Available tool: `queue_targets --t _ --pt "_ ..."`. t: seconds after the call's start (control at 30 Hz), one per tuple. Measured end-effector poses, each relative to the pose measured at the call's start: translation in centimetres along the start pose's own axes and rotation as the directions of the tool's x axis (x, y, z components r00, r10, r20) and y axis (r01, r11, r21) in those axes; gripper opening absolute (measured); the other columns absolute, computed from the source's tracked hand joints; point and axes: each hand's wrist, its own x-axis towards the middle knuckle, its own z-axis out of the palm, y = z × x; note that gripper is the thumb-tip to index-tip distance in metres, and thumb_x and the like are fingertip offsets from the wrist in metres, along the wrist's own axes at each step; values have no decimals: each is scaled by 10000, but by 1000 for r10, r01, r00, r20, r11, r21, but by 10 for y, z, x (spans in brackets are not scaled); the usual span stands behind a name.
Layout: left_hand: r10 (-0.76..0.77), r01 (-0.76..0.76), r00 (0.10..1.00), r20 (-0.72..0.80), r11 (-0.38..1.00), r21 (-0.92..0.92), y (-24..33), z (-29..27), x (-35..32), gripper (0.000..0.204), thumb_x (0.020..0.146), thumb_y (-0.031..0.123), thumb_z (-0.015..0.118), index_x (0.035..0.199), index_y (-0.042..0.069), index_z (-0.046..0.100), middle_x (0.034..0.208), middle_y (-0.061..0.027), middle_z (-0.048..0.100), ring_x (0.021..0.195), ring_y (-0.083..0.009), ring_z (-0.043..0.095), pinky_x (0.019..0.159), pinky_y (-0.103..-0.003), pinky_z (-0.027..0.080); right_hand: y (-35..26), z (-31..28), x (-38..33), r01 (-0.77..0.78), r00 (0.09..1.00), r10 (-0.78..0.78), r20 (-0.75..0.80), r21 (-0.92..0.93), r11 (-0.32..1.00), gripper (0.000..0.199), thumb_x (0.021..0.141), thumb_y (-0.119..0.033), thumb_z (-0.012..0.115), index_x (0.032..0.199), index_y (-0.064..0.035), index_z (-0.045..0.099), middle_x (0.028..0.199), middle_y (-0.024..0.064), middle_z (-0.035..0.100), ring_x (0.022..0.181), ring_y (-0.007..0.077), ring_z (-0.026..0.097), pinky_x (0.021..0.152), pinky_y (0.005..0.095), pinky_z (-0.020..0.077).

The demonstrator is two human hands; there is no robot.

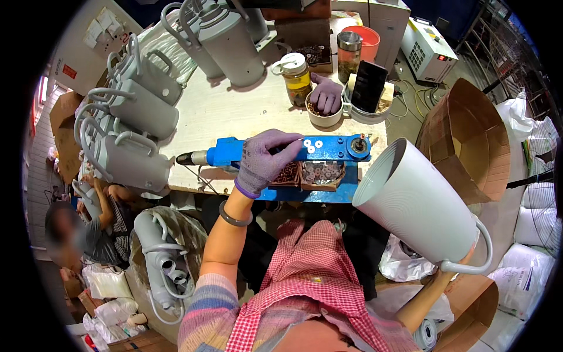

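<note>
on the pale table, big grey jugs sit at the left and the back. a long blue machine is at the front edge. behind it stand two jars and a white cup.

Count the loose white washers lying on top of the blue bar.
3 white washers, near the left hand's fingertips on the blue bar: left washer, right washer, and lower washer, nearest the person. The fingers may hide more.
</note>
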Motion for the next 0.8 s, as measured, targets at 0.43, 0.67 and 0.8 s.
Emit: queue_targets --t 0.43,0.67,0.8 --pt "662 -658 736 143 648 384 39 65 47 251 765 110 768 1011 101 723 882 -78 723 722 -245 692 646 -337 559 -23 32 -21 -68 994 78 -78 115 991 494 1020 -469 396 1221 -67 600 1152 97 649 1020 224 636 885 350 522" --pt "594 -635 773 223 713 298 54 54 50 236 770 109 758 1002 72 730 965 -112 719 832 -271 697 732 -348 569 -8 -16 23 21 993 -13 120 -69 997 493 1036 -415 377 1325 -48 536 1225 114 626 1093 226 624 938 363 520" --pt "424 -432 899 106 900 61 30 66 46 270 765 118 775 1021 43 735 1051 -129 710 923 -278 690 823 -349 556 -22 28 53 244 952 -174 252 -283 928 490 1038 -402 374 1342 -55 536 1215 106 629 1063 205 634 923 346 526"
